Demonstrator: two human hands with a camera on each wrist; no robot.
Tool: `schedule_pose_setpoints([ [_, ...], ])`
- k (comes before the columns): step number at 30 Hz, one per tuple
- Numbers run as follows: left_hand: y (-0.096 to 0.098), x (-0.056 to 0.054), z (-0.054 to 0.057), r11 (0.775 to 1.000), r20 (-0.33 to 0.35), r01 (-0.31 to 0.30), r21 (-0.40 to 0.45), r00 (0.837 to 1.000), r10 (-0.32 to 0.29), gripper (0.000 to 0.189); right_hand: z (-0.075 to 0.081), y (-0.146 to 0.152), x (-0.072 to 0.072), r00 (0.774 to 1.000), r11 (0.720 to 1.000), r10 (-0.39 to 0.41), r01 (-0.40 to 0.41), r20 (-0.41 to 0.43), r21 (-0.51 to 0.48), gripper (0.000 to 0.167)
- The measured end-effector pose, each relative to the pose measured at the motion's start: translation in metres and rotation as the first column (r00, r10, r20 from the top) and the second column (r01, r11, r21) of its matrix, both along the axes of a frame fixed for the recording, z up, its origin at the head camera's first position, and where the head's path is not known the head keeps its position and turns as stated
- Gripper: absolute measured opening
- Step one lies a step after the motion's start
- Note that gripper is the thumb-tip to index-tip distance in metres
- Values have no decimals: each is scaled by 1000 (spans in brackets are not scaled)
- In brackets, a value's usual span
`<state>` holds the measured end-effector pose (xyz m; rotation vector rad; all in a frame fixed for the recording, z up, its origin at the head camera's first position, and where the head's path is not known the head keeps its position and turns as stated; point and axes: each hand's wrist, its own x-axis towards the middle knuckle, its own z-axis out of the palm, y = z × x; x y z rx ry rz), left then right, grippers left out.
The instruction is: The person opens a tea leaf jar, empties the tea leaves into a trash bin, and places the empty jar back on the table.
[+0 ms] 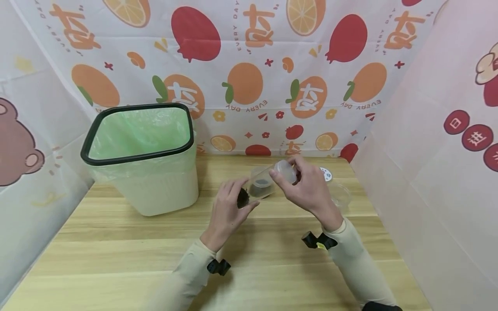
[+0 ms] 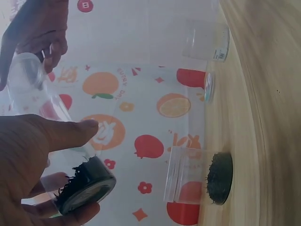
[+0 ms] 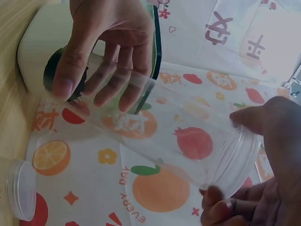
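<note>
My left hand (image 1: 229, 209) grips the lower end of a clear cylindrical jar (image 2: 59, 106), which is tilted above the table. Dark, leaf-like shreds (image 2: 89, 181) lie at its bottom end. At the raised end, my right hand (image 1: 309, 188) holds the rim by the translucent lid (image 3: 237, 160), thumb on one side and fingers on the other. Whether the lid is tight or loose cannot be seen. Behind the hands stands a second clear jar (image 2: 190, 176) with similar dark contents at its base.
A pale bin (image 1: 167, 185) with a black rim and green liner stands at the left. Beyond my right hand are a clear jar (image 1: 339, 195) with no visible contents and a small round printed disc (image 1: 326, 174). Fruit-patterned cloth walls enclose the wooden table (image 1: 128, 259).
</note>
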<state>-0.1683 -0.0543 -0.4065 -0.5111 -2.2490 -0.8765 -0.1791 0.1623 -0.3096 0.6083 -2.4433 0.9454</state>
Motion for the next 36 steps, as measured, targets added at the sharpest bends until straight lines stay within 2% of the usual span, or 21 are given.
schedule_pose_setpoints([
  [4, -3, -1, 2, 1000, -32, 9, -15, 999, -10, 65, -2, 2, -3, 997, 998, 60, -60, -45, 2, 34],
  [10, -10, 0, 9, 998, -44, 52, -41, 998, -54, 65, -9, 5, -8, 991, 993, 113, -115, -74, -29, 29],
  [16, -14, 1, 9, 991, -53, 86, -101, 994, -92, 64, -20, 9, -12, 981, 985, 159, -165, -112, -43, 26],
  [19, -17, 1, 7, 981, -1, 163, -104, 986, -164, 62, -23, 10, -11, 964, 969, 239, -244, -113, -33, 29],
  [23, -20, 1, 3, 966, 106, 248, -71, 965, -240, 58, -21, 9, -8, 929, 932, 361, -362, -83, 2, 44],
  [26, -21, 0, 1, 969, 125, 239, -62, 965, -230, 59, -18, 9, -7, 919, 921, 388, -387, -70, 34, 50],
  [36, -25, -2, 2, 980, 131, 182, -75, 977, -171, 62, -17, 12, -7, 916, 914, 401, -398, -21, 83, 54],
])
